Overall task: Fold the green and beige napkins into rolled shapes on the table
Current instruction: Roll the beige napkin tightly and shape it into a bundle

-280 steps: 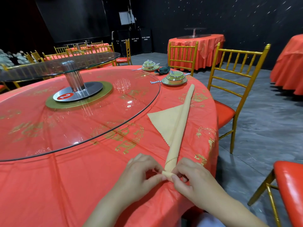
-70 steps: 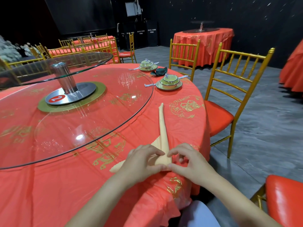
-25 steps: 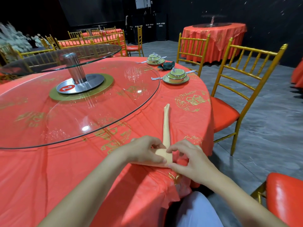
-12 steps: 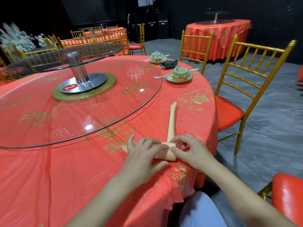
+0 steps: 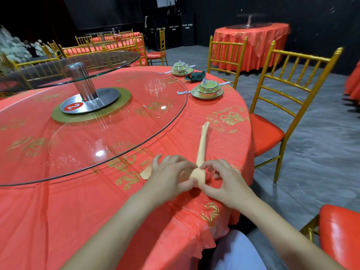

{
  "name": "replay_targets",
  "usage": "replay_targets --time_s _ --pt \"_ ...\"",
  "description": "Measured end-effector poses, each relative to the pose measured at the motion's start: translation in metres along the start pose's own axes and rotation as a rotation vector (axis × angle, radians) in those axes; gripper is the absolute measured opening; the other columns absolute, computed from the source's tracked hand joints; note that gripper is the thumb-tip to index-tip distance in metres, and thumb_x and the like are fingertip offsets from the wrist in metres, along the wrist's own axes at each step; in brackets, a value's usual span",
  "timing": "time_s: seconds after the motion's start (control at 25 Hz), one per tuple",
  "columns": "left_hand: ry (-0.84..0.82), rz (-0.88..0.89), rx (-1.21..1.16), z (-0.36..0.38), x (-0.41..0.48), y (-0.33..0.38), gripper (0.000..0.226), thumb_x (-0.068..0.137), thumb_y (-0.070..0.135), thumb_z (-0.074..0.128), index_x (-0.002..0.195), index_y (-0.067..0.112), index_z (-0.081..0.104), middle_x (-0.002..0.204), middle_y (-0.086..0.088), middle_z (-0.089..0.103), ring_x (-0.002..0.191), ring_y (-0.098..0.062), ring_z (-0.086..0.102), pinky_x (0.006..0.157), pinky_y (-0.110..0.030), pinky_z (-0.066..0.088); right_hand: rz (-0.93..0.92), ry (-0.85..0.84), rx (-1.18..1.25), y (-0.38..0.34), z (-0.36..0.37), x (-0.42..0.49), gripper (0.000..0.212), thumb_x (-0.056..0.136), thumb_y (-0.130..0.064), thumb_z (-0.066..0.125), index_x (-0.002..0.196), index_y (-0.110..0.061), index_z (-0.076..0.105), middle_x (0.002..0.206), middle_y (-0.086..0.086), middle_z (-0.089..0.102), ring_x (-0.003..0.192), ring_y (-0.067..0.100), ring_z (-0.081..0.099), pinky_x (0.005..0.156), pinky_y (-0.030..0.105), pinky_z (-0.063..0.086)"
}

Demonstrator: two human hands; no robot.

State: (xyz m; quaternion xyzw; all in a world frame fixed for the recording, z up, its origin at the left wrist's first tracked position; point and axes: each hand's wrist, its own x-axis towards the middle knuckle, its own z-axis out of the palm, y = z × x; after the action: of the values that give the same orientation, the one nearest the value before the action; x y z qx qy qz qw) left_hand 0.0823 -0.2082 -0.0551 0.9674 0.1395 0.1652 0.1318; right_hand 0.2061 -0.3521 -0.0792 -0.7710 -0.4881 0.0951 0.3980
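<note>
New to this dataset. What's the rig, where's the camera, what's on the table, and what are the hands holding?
There is no machine here. A person works with bare hands, and the one current picture comes from a wide-angle camera worn on the head, looking forward and down. That is why both forearms enter from the bottom edge.

The left hand and right hand grip the near end of the beige napkin. It is rolled into a long thin strip that points away across the red tablecloth.

Further back are a glass turntable, a near bowl set and a far bowl set. The green napkin sits between the bowl sets, already rolled. A gold chair stands to the right.
</note>
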Motion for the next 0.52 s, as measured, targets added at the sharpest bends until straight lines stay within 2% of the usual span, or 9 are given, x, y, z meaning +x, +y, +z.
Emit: replay_targets --time_s 0.08,0.16,0.28,0.36,0.52 --pt "0.086 0.095 -0.057 0.005 -0.001 0.000 0.042 0.080 0.048 0.050 0.112 0.025 0.062 0.107 0.007 0.057 0.101 -0.012 0.049 0.092 -0.029 0.035 0.018 0.011 0.024 0.001 -0.001 0.007 0.037 0.061 -0.050 0.066 0.094 -0.050 0.049 0.089 -0.021 0.048 0.081 -0.002 0.049 0.090 0.038 0.043" --pt "0.185 0.162 -0.074 0.015 -0.007 0.000 0.033 0.083 0.037 0.055 0.108 0.018 0.062 0.105 0.004 0.059 0.095 -0.012 0.050 0.083 -0.024 0.038 0.038 -0.002 0.041 0.002 -0.003 0.014 0.033 0.064 -0.044 0.071 0.089 -0.049 0.051 0.086 -0.020 0.049 0.080 -0.002 0.050 0.089 0.036 0.043" --pt "0.217 0.154 -0.059 0.025 -0.007 -0.004 0.038 0.081 0.038 0.060 0.114 0.019 0.057 0.111 0.007 0.057 0.099 -0.013 0.048 0.086 -0.027 0.038 0.075 -0.023 0.068 0.004 -0.005 0.025 0.031 0.067 -0.037 0.074 0.087 -0.047 0.053 0.083 -0.016 0.050 0.075 -0.001 0.051 0.082 0.029 0.044" --pt "0.198 0.130 -0.048 0.024 0.001 -0.008 0.043 0.078 0.042 0.060 0.116 0.023 0.055 0.112 0.010 0.057 0.102 -0.012 0.046 0.085 -0.029 0.037 0.103 -0.018 0.103 0.006 -0.006 0.031 0.029 0.068 -0.035 0.075 0.085 -0.047 0.054 0.083 -0.014 0.051 0.072 0.002 0.051 0.081 0.030 0.047" --pt "0.095 0.099 0.013 0.016 0.023 -0.010 0.050 0.072 0.048 0.057 0.117 0.028 0.058 0.114 0.012 0.058 0.107 -0.010 0.043 0.087 -0.026 0.023 0.108 0.001 0.148 0.011 -0.007 0.032 0.032 0.069 -0.037 0.073 0.090 -0.048 0.052 0.084 -0.011 0.052 0.070 0.007 0.050 0.077 0.032 0.048"
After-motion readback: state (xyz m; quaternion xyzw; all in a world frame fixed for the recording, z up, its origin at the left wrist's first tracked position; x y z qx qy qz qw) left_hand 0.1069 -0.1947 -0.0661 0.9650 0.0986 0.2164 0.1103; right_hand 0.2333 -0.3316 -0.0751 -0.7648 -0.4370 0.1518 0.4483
